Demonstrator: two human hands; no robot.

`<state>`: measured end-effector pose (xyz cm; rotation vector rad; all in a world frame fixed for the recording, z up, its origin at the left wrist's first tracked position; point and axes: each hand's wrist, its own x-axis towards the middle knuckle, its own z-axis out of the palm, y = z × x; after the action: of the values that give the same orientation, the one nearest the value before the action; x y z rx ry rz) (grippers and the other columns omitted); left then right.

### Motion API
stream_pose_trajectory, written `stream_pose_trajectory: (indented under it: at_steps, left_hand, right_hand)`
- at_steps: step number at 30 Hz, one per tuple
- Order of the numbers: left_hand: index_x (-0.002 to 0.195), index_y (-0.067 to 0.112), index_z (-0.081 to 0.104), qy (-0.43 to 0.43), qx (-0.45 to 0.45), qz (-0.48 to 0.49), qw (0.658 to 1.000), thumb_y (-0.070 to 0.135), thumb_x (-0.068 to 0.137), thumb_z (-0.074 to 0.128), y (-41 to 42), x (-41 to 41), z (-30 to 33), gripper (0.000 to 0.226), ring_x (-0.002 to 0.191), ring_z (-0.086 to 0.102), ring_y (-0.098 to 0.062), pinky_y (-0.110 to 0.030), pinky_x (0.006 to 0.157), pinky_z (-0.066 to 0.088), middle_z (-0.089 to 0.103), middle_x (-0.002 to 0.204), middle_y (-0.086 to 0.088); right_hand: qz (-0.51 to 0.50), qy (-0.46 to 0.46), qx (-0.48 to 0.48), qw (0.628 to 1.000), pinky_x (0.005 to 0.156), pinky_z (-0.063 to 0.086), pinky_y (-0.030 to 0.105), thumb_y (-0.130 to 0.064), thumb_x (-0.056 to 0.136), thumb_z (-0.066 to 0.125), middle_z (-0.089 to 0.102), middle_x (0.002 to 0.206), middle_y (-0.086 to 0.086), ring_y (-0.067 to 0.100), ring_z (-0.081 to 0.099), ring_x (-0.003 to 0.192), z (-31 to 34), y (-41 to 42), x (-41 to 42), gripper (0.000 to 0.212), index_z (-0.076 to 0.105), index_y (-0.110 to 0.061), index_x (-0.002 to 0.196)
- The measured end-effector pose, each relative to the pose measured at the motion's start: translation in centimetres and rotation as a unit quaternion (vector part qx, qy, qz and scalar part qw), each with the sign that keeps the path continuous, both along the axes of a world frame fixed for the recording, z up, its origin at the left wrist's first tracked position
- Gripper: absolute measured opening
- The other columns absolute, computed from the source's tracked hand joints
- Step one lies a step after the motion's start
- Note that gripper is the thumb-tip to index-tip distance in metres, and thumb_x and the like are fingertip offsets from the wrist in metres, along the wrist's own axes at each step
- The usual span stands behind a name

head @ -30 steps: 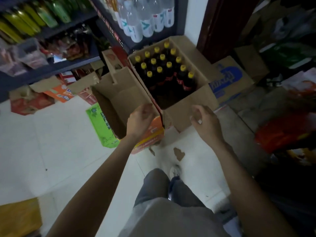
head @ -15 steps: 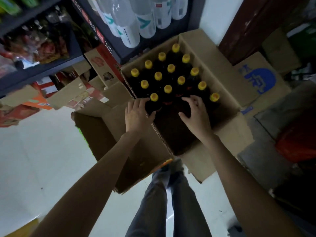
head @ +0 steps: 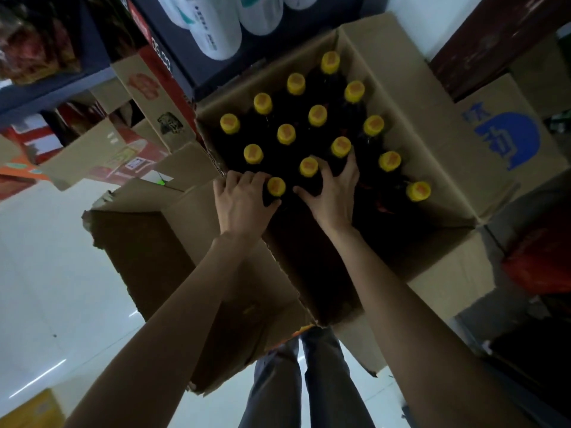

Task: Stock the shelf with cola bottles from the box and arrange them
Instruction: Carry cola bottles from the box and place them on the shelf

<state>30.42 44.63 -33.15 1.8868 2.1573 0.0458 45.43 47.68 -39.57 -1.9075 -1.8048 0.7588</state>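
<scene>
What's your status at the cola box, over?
Left hand gripping nearest yellow-capped dark cola bottle. Right hand gripping neighbouring bottle. Both inside brown cardboard box. Nothing blocking.

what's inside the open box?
The box holds upright dark bottles with yellow caps; thirteen caps show. The near part looks empty. Bottle bodies and box floor are too dark to see.

Both hands point(head: 287, 199) low, fingers seemingly curled

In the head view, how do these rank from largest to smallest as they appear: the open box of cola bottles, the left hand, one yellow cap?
1. Box, by far the largest.
2. Left hand; it is nearer the camera, so it looks bigger than it really is.
3. Yellow cap, the smallest.
</scene>
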Motion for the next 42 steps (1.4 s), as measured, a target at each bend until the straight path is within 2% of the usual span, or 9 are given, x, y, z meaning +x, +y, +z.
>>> stream_pose_trajectory:
  at_steps: [8,17,20,23,26,30,34,38,42]
  left_hand:
    - [0.113,0.025,0.065,-0.024,0.061,0.012,0.998,0.048,0.08,0.068,-0.2,-0.2,-0.9,0.04,0.107,0.053,-0.024,-0.034,0.083,0.018,0.067,0.112,0.007]
    - [0.109,0.023,0.065,-0.143,0.132,0.003,0.981,0.058,0.083,0.054,-1.5,-1.4,-0.8,0.045,0.115,0.048,-0.02,-0.042,0.092,0.023,0.065,0.112,0.007]
    - [0.112,0.024,0.058,-0.245,0.188,-0.005,0.951,0.057,0.087,0.053,-2.2,-1.3,1.1,0.041,0.116,0.049,-0.016,-0.042,0.099,0.027,0.058,0.116,0.01]
    - [0.121,0.024,0.051,-0.426,0.167,0.009,0.889,0.05,0.089,0.056,-2.7,-0.1,4.7,0.041,0.121,0.052,-0.017,-0.057,0.1,0.04,0.056,0.125,0.011]
    - [0.119,0.03,0.052,-0.543,0.155,0.01,0.825,0.043,0.09,0.058,-3.4,1.4,9.0,0.032,0.124,0.053,-0.022,-0.056,0.098,0.045,0.058,0.128,0.01]
    - [0.119,0.04,0.049,-0.586,0.146,-0.043,0.796,0.049,0.091,0.054,-4.0,4.0,14.3,0.03,0.114,0.055,-0.008,-0.031,0.094,0.046,0.059,0.118,0.02]
    - [0.117,0.002,0.049,-0.567,0.142,-0.135,0.8,0.031,0.096,0.047,-5.5,7.4,18.4,0.036,0.106,0.054,-0.003,-0.02,0.091,0.04,0.057,0.11,0.02]
    - [0.11,0.0,0.053,-0.59,0.085,-0.207,0.776,0.028,0.096,0.041,-8.5,11.9,21.9,0.034,0.101,0.057,-0.012,-0.026,0.091,0.042,0.06,0.104,0.01]
    - [0.103,0.008,0.056,-0.597,0.023,-0.275,0.753,0.032,0.095,0.041,-14.5,16.9,24.1,0.03,0.097,0.06,-0.017,-0.033,0.09,0.044,0.063,0.098,0.008]
  right_hand:
    - [-0.074,0.083,0.007,0.994,0.111,0.028,0.042,-0.039,0.077,0.077,0.016,0.156,0.017,0.036,0.016,0.142,-0.4,-0.1,-0.7,0.045,0.066,-0.026,0.118]
    - [-0.109,0.198,0.032,0.974,0.115,0.022,0.032,-0.043,0.083,0.069,0.018,0.157,0.013,0.027,0.012,0.145,1.5,-2.7,-0.1,0.036,0.068,-0.025,0.114]
    - [-0.127,0.275,0.058,0.951,0.108,0.032,0.014,-0.033,0.084,0.068,0.033,0.15,0.013,0.023,0.027,0.141,5.5,-4.1,0.8,0.033,0.062,-0.022,0.116]
    - [-0.119,0.334,0.072,0.932,0.104,0.043,0.025,-0.03,0.088,0.061,0.053,0.136,0.012,0.02,0.046,0.132,10.0,-5.5,2.4,0.04,0.056,-0.012,0.123]
    - [-0.128,0.377,0.085,0.914,0.094,0.044,0.017,-0.032,0.088,0.058,0.062,0.121,-0.007,0.009,0.056,0.119,14.6,-7.1,4.2,0.034,0.056,-0.023,0.12]
    - [-0.172,0.409,0.152,0.883,0.089,0.045,0.021,-0.033,0.089,0.059,0.064,0.108,-0.012,0.009,0.06,0.105,20.8,-10.5,7.1,0.027,0.057,-0.019,0.113]
    - [-0.217,0.393,0.191,0.873,0.084,0.045,0.021,-0.032,0.089,0.055,0.063,0.096,-0.018,0.006,0.057,0.094,25.8,-15.3,10.0,0.015,0.059,-0.04,0.102]
    - [-0.266,0.358,0.205,0.871,0.085,0.044,0.023,-0.037,0.09,0.054,0.063,0.097,-0.011,0.01,0.056,0.095,28.7,-22.1,13.3,0.013,0.059,-0.035,0.102]
    - [-0.322,0.302,0.21,0.872,0.082,0.043,0.025,-0.043,0.088,0.051,0.061,0.093,0.008,0.009,0.054,0.089,30.8,-30.5,16.4,0.034,0.057,-0.012,0.101]
